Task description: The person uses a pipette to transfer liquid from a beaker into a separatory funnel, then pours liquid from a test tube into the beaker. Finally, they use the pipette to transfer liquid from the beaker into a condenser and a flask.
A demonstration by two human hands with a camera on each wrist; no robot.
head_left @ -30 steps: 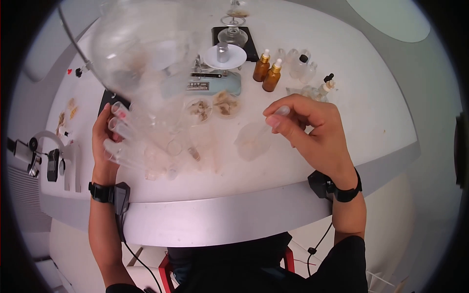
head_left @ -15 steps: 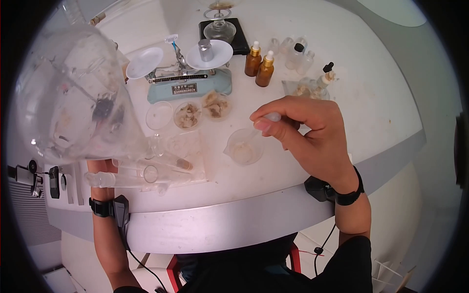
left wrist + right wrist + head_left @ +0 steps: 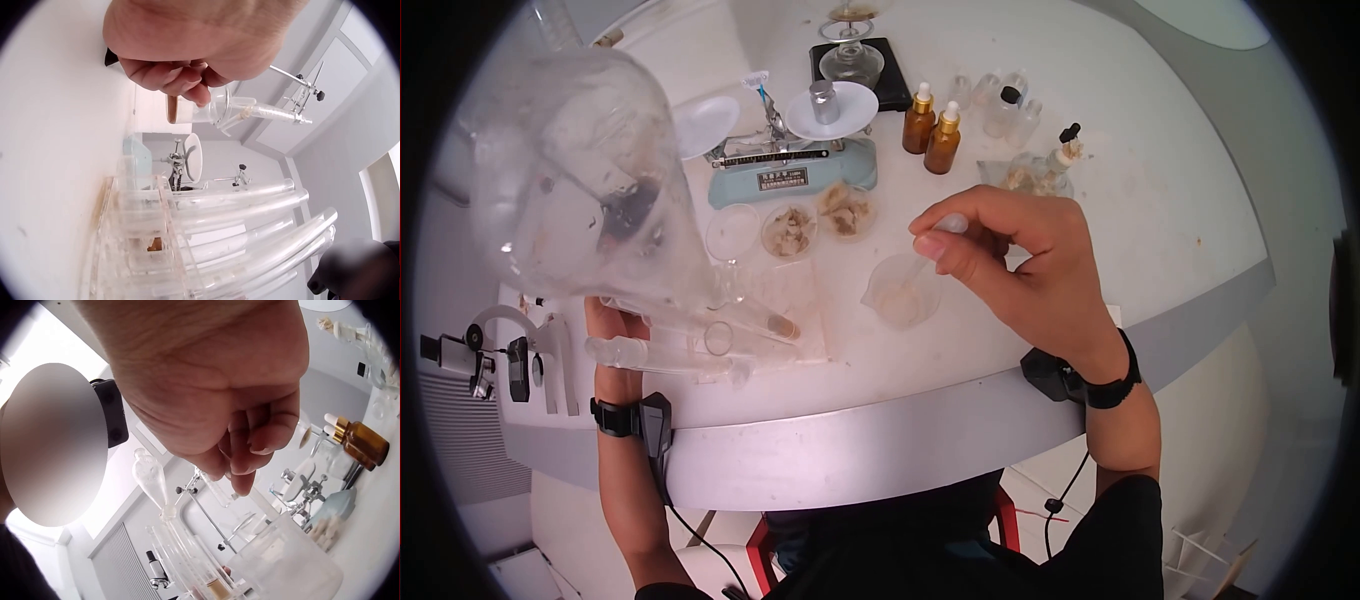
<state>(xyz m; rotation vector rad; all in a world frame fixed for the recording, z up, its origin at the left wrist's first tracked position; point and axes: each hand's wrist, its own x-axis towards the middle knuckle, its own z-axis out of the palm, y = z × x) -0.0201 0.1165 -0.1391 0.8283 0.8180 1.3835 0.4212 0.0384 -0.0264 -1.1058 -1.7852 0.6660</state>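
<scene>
A slim, translucent dropper with a rounded bulb (image 3: pixel 950 223) slants, bulb end up, with its stem angled down toward the mouth of a frosted, translucent beaker with a pouring lip (image 3: pixel 903 292), though its tip is hard to make out. The beaker stands upright on the tabletop. Well apart from it, a clear plastic rack (image 3: pixel 167 228) stands holding several long, clear test tubes (image 3: pixel 250 219).

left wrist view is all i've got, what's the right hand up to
Observer: The right hand pinches a slim clear tool by its rounded end, angled down toward a beaker.
Operator: anything on the balance
Observer: Yes, in the head view a silvery metal weight stands on its right pan.
Operator: any bottles past it
Observer: Two amber dropper bottles stand upright to the right of the balance.
</scene>
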